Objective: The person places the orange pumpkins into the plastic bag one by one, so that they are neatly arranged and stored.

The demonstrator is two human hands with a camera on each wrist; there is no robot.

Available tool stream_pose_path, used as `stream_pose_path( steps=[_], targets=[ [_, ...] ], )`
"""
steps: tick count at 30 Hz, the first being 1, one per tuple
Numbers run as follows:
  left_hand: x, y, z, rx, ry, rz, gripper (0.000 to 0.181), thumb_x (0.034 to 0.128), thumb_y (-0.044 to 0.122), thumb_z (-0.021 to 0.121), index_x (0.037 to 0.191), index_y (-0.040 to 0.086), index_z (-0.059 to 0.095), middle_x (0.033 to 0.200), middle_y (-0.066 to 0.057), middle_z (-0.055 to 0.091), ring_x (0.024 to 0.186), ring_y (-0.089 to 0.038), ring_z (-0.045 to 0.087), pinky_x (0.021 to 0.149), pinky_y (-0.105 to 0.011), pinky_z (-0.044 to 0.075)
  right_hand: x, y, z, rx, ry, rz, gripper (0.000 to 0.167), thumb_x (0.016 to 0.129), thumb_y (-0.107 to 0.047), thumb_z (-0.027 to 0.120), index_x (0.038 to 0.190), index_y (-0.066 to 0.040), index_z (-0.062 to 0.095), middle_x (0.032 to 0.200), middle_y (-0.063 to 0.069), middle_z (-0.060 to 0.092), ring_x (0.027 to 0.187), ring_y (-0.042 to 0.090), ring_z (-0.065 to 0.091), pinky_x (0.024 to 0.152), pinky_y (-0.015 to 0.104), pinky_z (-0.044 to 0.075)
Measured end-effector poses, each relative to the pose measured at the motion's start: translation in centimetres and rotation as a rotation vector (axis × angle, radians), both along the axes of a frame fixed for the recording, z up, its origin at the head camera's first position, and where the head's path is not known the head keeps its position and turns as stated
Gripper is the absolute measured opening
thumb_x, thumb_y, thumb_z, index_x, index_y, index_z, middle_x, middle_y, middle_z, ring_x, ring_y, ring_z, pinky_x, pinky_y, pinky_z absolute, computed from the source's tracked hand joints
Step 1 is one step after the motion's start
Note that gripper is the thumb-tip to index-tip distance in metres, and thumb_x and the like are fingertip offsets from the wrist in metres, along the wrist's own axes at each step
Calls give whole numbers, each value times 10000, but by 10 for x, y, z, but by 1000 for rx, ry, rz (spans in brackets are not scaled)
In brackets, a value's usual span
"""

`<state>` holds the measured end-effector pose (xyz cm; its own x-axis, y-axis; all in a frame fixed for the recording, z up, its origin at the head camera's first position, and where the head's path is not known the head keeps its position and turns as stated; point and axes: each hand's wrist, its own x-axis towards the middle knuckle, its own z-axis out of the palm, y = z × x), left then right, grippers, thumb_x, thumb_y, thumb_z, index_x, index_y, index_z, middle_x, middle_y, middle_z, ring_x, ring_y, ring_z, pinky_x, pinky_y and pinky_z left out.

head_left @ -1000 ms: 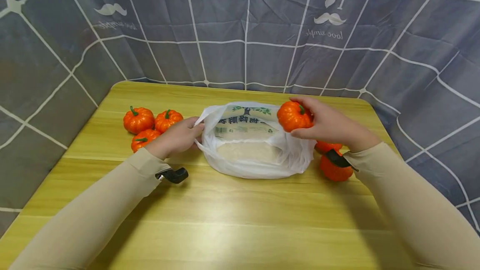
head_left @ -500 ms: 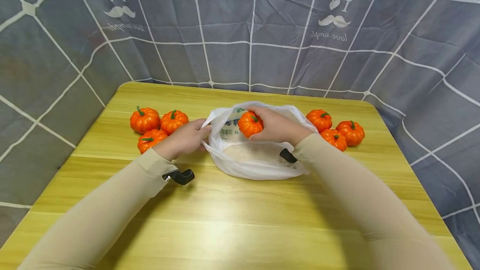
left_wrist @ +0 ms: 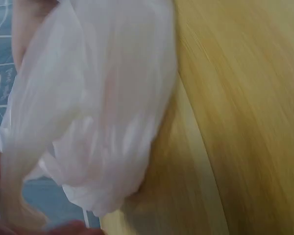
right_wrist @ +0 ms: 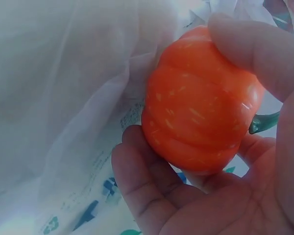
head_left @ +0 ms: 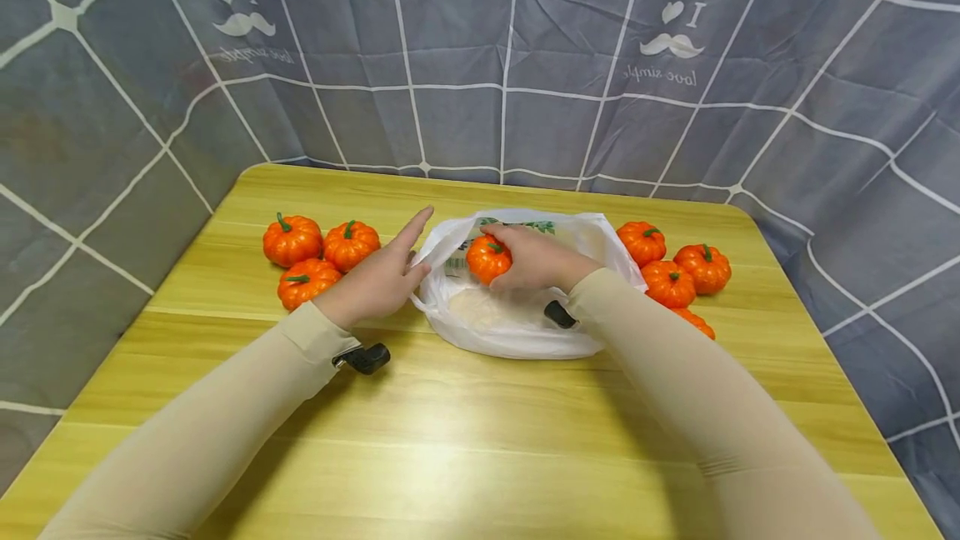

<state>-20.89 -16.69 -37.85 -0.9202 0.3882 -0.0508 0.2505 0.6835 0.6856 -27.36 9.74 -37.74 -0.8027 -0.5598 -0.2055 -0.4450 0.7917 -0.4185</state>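
In the head view, a white plastic bag (head_left: pixel 510 343) lies at the middle of the table with its mouth spread. Inside that mouth my right hand (head_left: pixel 538 260) holds a small orange pumpkin (head_left: pixel 486 262) with a green stem. The right wrist view shows thumb and fingers round the pumpkin (right_wrist: pixel 198 105), against the bag's printed inner wall. At the bag's left rim my left hand (head_left: pixel 377 280) has its fingers straight, the thumb close to the plastic. Whether it touches the rim is unclear; the left wrist view of the bag (left_wrist: pixel 112 93) is blurred.
A group of pumpkins (head_left: pixel 292 241) sits left of the bag, just beyond my left hand. More pumpkins (head_left: pixel 701 268) stand on the right, one partly hidden by my right sleeve (head_left: pixel 675 373). A grey checked cloth (head_left: pixel 457 48) hangs behind the wooden table (head_left: pixel 450 440).
My right hand has carried the pumpkin leftward from the bag's right rim into its mouth. My left hand has let go of the left rim and straightened its fingers.
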Motion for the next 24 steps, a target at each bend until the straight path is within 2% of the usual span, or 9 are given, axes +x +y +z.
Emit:
stream_pose_path(
  steps=[2,4,7,11,16,24],
  targets=[
    [1,0,0,-18,52,-52,763,1096,154,519,1703,361,105,1777,-126,120,1535,-432,387,1122,-561,507,-1,0,-2,-6,6,3,977,830,-309,848,1648,-144,340,1587,158,486,1412,340,511,1197,496,435],
    [1,0,0,-42,77,-103,695,1096,126,507,1688,355,223,1785,-104,50,1561,-425,340,1137,-554,497,-2,-1,-4,-13,8,8,975,830,-305,853,1643,-130,345,1571,153,504,1389,334,530,1185,494,450],
    [0,1,-2,-66,58,-137,602,1099,132,495,1658,297,345,1782,-125,60,1578,-414,309,1184,-569,446,-2,-3,-7,-25,-1,7,980,822,-294,859,1638,-116,345,1545,136,530,1351,320,555,1169,477,465],
    [-3,5,-2,-54,13,-106,593,1100,196,525,1658,236,331,1755,-132,218,1580,-367,326,1262,-571,337,-2,-6,-9,-34,-25,-11,999,811,-283,859,1645,-128,330,1559,119,518,1355,310,547,1183,463,453],
    [-5,6,-4,6,-21,-36,714,1042,218,652,1667,209,307,1664,-152,416,1428,-346,529,1159,-540,478,-3,-11,-11,-45,-63,-29,1009,836,-290,866,1656,-118,303,1587,128,488,1390,318,525,1209,467,431],
    [-6,6,-5,73,-76,-2,817,985,177,732,1672,182,291,1694,-162,363,1473,-376,501,1167,-512,481,-4,-18,-15,-93,-117,-62,1003,869,-296,855,1662,-103,273,1581,126,487,1380,319,524,1221,470,414]
  ],
)
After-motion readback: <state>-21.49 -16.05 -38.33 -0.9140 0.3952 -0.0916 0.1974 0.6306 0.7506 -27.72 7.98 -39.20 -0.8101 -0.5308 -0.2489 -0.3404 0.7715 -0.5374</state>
